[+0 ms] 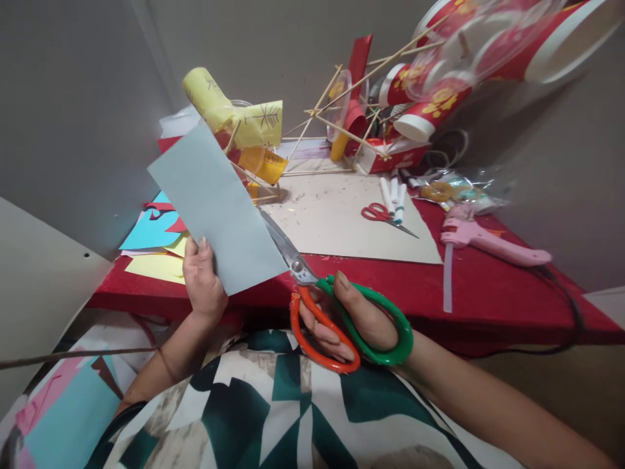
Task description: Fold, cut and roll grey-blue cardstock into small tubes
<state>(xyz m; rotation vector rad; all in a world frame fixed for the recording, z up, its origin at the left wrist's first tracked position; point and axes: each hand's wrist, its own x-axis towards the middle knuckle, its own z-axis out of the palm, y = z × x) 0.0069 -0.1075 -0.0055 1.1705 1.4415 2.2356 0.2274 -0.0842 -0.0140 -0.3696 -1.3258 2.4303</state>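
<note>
My left hand (202,280) pinches the lower left edge of a pale blue-grey sheet of paper (222,208), thumb in front and the other fingers mostly behind it. The sheet is held tilted above the table's front. In my right hand (364,316) is a large pair of scissors (303,270) with one green and one orange handle. My thumb passes through the green loop and my fingers through the orange one. The blades meet the sheet's right edge near its lower corner, and part of them is hidden by the paper.
Behind stands a frame of thin sticks (315,114) with red paper cups (434,107) and yellow paper rolls (209,98). A white board (332,221) bears small red scissors (375,212) and markers (400,202). At right lies a pink glue gun (488,238); coloured paper (151,231) lies left.
</note>
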